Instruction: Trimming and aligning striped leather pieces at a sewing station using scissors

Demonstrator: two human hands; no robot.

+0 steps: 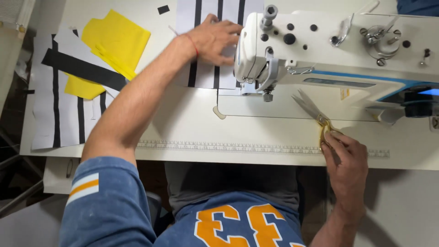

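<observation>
Nearest the viewer, the right hand (346, 155) rests at the front edge of the white desk (192, 123), its fingers closed around the gold handles of a pair of scissors (315, 114). The blades lie flat on the machine bed and point up-left toward the needle, so the tool seems parked within easy reach rather than cutting. A printed ruler strip (228, 147) runs along the desk's front edge, handy for measuring cloth.

Farther in stands the white sewing machine (329, 45), its needle area (267, 93) bare of cloth just now.

Beyond it, the left hand (215, 39) reaches across with fingers spread and flattened on a white fabric piece with black stripes (206, 75) just left of the machine head — pressing it down, not gripping it, likely to keep it smooth. At the desk's far left lie more striped pieces (59, 114) with yellow fabric (114, 39) stacked on top — apart from the work area.
</observation>
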